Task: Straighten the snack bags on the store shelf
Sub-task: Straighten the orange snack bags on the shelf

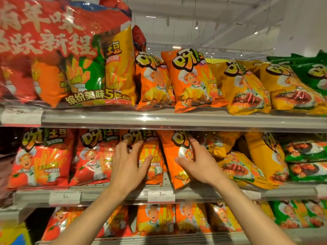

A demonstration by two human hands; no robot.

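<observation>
On the middle shelf (113, 193) stand rows of snack bags. My left hand (128, 167) lies with spread fingers flat on an upright orange bag (152, 156). My right hand (198, 165) presses its fingers along the right edge of a second orange bag (174, 152), which leans to the left. Neither hand has closed around a bag. To the left stand two red bags (42, 160), upright. To the right, yellow bags (237, 165) lie tilted and slumped.
The upper shelf (177, 119) holds orange bags (191, 82), yellow bags (247, 87), green bags (311, 73) and a big red multipack (53, 50) at the left. More bags fill the shelf below (159, 221). Price tags (161, 195) line the shelf edges.
</observation>
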